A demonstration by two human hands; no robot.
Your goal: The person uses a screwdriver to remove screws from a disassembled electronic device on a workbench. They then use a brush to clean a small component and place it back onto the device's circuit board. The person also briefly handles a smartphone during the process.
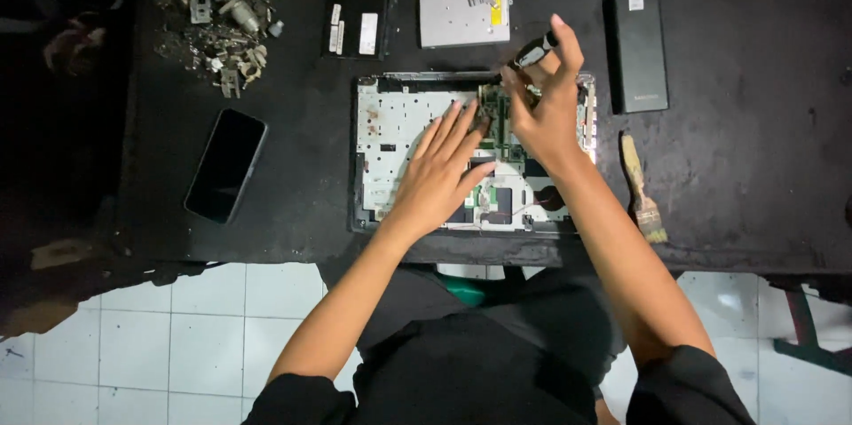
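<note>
The opened laptop chassis (390, 137) sits centre frame, its near edge close to the black table's (737, 212) front lip, white tiled floor (177, 336) below. Bare tabletop opens wide at right, past the paintbrush (642, 190) and the dark slab (641, 51) at upper right. To the left a phone (225, 165) lies near; a heap of metal scraps (222, 21) crowds the upper left. Left hand (439, 172) lies flat, fingers spread, open on the board. Right hand (546, 97) is curled around a screwdriver (535, 51), tip angled down onto the chassis' upper edge, wrist bent inward.
</note>
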